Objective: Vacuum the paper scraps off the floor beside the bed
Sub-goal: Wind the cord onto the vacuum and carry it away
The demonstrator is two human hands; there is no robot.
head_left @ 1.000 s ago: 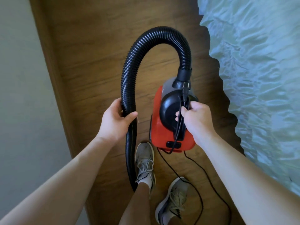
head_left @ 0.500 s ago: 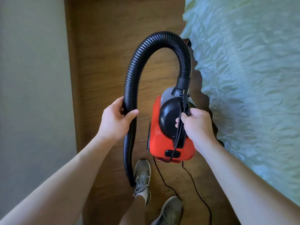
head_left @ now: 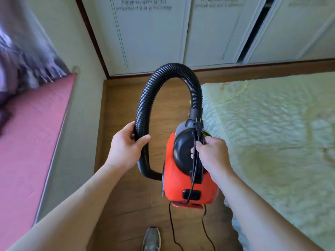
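A red and black canister vacuum (head_left: 181,185) hangs in the air in front of me. My right hand (head_left: 212,154) grips its top handle together with the black power cord (head_left: 194,160), whose plug lies near the hose socket. A ribbed black hose (head_left: 150,98) arches up from the vacuum and comes down on the left, where my left hand (head_left: 125,147) grips it. The hose end curls back behind the vacuum body. No paper scraps show on the wooden floor (head_left: 123,196) in this view.
The bed (head_left: 272,142) with a pale green quilted cover fills the right. A ledge with a pink cushion (head_left: 27,142) runs along the left, with a purple curtain above. White wardrobe doors (head_left: 199,33) stand ahead. My shoe (head_left: 151,239) and loose cord lie on the narrow floor strip.
My view has tilted up from the floor, bringing the wardrobe, ledge and bed top into sight. Both hands keep their grips. The hose end has swung up behind the vacuum.
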